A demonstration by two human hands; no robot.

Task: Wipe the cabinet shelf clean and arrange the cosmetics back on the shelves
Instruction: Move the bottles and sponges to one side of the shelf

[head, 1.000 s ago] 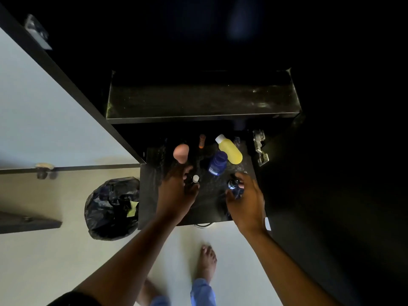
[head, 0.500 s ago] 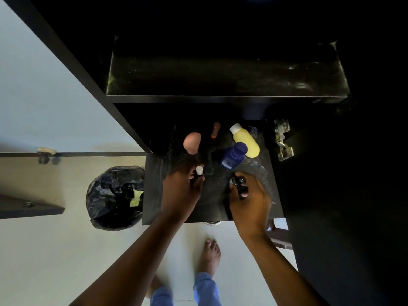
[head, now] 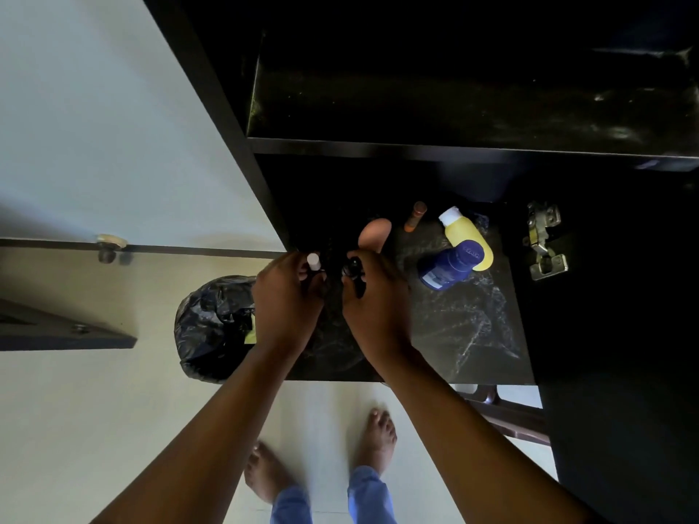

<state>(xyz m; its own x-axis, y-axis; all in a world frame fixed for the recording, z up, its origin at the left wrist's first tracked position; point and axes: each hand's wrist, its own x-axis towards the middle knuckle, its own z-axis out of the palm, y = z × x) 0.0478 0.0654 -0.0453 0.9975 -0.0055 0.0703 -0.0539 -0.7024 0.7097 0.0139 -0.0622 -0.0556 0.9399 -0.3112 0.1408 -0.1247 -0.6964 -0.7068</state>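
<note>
My left hand (head: 289, 296) grips a small dark bottle with a white cap (head: 313, 260) above the left end of the lower shelf (head: 465, 327). My right hand (head: 378, 304) grips a small black bottle (head: 353, 272) close beside it. A pink egg-shaped sponge (head: 375, 231) stands just behind my right hand. Further right lie an orange tube (head: 415, 216), a yellow bottle with a white cap (head: 463, 232) and a dark blue bottle (head: 448, 268) leaning against it. The upper shelf (head: 454, 107) is bare and dusty.
The open white cabinet door (head: 106, 126) stands at left. A black rubbish bag (head: 213, 327) sits on the pale floor below the shelf's left end. A metal hinge (head: 542, 240) is fixed on the dark right wall. My bare feet (head: 374, 436) stand below the shelf.
Both hands have moved left along the lower shelf with their small bottles, and my right hand has drawn close to my left. The camera has shifted left too.
</note>
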